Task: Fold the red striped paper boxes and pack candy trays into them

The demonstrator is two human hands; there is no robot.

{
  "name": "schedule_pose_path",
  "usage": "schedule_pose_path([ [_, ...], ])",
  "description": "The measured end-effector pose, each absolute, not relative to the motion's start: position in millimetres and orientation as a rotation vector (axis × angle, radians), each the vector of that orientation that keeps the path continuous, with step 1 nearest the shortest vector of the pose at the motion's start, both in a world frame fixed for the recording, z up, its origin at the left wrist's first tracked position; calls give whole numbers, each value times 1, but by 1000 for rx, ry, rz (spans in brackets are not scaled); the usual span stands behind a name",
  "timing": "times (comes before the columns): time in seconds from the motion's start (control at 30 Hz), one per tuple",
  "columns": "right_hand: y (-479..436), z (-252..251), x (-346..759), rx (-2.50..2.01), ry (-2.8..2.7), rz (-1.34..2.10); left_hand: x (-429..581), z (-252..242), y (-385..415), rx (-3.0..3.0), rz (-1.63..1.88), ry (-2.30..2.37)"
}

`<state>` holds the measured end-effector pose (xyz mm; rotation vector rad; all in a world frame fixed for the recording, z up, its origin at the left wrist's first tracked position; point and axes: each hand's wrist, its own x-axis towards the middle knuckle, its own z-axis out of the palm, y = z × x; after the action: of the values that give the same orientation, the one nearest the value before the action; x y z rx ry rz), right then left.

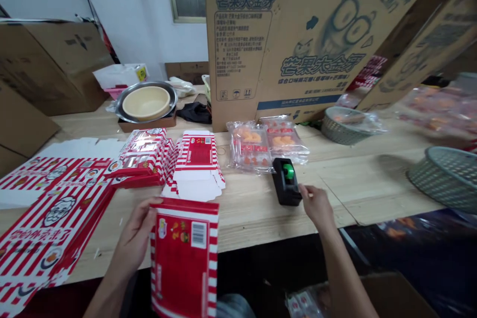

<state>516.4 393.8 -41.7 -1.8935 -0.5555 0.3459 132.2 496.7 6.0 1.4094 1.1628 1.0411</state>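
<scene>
My left hand (138,231) grips the upper left edge of a red carton with white stripes (182,258), held upright in front of the table edge with its barcode side towards me. My right hand (316,206) is closed in a pinch at the near end of a black tape dispenser (286,186). A roll of green tape (288,171) sits in the dispenser. What is between the right fingertips is too small to make out. Just behind the dispenser lie clear bags of orange snacks (249,146). Flat striped cartons (196,151) are stacked beyond my left hand.
Striped printed sheets (55,208) and folded cartons (143,151) cover the left side. A cream bowl (146,103) rests in a metal basin (122,102). Large cardboard boxes (238,79) stand along the back. Grey-green baskets (443,186) are on the right, one by the table's front edge.
</scene>
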Motion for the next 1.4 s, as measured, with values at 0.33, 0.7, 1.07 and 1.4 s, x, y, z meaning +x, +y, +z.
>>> schedule_pose_path([
  [0.33, 368, -91, 508, -1622, -410, 525, 136, 1, 513, 1528, 848, 1181],
  [0.7, 358, -69, 458, -1604, -552, 608, 154, 24, 511, 1731, 701, 1088],
  [1.07, 420, 46, 374, -1161, -1793, 1269, 184, 56, 496, 1904, 299, 644],
  [1.4, 414, -9, 367, -982, -1203, 2081, 175, 65, 474, 1931, 159, 554],
])
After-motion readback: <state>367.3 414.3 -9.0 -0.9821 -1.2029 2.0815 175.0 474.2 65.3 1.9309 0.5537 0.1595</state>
